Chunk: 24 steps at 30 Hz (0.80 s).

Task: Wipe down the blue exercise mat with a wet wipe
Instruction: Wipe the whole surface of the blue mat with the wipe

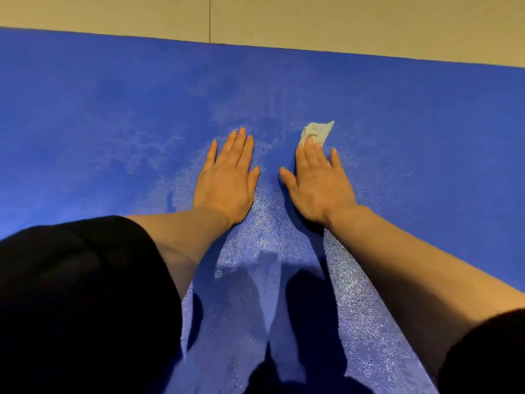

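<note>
The right hand (318, 183) covers perhaps half the wipe (316, 132); the mat (113, 123) runs off frame.

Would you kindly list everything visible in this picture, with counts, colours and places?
blue textured foam exercise mat: one, blue with pale damp-looking patches, fills most of the view
beige smooth floor: one, beige, beyond the mat's far edge
crumpled pale wet wipe: one, whitish-grey, on the mat under the right fingertips
black sleeves: two, black, lower corners
left hand: one, flat on the mat, fingers straight
right hand: one, flat, fingers pressing the wipe
</note>
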Each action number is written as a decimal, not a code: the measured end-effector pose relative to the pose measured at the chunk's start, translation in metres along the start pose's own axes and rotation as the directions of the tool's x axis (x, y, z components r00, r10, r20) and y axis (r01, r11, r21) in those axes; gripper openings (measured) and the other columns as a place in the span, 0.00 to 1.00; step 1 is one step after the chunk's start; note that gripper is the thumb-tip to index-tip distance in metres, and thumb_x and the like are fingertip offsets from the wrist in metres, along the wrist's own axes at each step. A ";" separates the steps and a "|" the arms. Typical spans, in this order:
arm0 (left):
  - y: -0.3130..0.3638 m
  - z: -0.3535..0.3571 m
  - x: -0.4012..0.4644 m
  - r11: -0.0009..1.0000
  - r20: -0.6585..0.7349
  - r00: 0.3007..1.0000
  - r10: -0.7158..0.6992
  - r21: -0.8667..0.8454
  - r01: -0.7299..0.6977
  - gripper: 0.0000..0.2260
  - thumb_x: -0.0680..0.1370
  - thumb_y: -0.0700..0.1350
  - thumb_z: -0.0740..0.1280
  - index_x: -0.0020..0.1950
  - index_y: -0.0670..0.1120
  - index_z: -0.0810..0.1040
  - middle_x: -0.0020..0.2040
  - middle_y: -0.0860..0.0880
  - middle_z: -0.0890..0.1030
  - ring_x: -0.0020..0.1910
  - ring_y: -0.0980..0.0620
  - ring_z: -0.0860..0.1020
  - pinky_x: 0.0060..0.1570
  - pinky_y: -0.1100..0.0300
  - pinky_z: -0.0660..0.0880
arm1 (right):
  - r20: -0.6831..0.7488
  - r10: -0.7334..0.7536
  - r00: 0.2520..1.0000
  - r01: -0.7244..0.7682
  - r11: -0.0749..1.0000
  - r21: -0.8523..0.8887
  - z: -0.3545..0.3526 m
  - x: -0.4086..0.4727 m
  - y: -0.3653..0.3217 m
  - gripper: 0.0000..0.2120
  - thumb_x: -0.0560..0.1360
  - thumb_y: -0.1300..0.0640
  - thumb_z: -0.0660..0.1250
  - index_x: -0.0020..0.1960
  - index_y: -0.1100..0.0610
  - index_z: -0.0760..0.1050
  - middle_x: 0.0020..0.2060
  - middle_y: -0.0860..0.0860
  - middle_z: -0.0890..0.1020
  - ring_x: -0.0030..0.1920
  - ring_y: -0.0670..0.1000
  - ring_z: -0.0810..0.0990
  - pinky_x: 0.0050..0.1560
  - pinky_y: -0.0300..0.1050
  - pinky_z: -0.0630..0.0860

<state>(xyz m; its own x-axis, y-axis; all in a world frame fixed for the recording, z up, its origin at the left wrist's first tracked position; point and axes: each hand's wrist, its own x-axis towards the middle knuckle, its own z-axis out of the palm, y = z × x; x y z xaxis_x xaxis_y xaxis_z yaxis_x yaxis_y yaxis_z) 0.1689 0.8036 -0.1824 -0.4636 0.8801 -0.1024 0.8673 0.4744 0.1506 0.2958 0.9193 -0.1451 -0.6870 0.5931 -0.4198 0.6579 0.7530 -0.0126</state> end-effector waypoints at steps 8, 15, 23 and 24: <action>-0.001 0.000 0.001 0.999 0.024 1.000 -0.012 0.038 0.011 0.27 0.83 0.54 0.41 0.80 0.44 0.43 0.80 0.47 0.44 0.79 0.50 0.43 0.77 0.49 0.41 | 0.156 -0.169 0.973 0.192 0.971 -0.141 -0.019 -0.018 0.026 0.34 0.81 0.39 0.39 0.79 0.58 0.39 0.78 0.54 0.40 0.78 0.50 0.40 0.75 0.55 0.33; 0.001 0.002 0.001 1.000 0.014 1.000 -0.002 0.013 0.001 0.27 0.83 0.54 0.40 0.80 0.44 0.45 0.80 0.47 0.47 0.79 0.50 0.46 0.77 0.49 0.42 | 0.034 -0.200 0.979 0.202 0.977 -0.066 -0.003 0.008 0.023 0.41 0.76 0.35 0.32 0.78 0.63 0.40 0.78 0.59 0.40 0.78 0.56 0.39 0.75 0.51 0.35; -0.003 0.005 0.006 1.000 0.003 1.000 0.005 -0.020 -0.005 0.28 0.81 0.55 0.40 0.80 0.45 0.48 0.80 0.48 0.49 0.79 0.51 0.47 0.77 0.49 0.43 | 0.042 -0.337 0.940 0.340 0.934 -0.110 -0.019 0.023 0.047 0.44 0.71 0.31 0.25 0.79 0.58 0.39 0.78 0.53 0.39 0.77 0.48 0.37 0.75 0.51 0.33; -0.003 0.005 0.005 1.000 0.001 1.000 0.005 -0.024 -0.005 0.28 0.81 0.55 0.41 0.80 0.45 0.48 0.80 0.48 0.49 0.79 0.51 0.47 0.77 0.50 0.43 | 0.017 -0.301 0.953 0.302 0.948 -0.099 -0.021 0.036 0.042 0.41 0.75 0.33 0.30 0.79 0.58 0.39 0.78 0.53 0.40 0.78 0.49 0.38 0.75 0.52 0.34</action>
<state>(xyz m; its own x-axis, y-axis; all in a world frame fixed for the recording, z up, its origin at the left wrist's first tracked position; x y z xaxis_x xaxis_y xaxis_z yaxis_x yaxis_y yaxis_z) 0.1650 0.8067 -0.1880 -0.4594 0.8823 -0.1028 0.8649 0.4707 0.1744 0.2923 0.9787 -0.1413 -0.8479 0.3337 -0.4120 0.3862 0.9211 -0.0488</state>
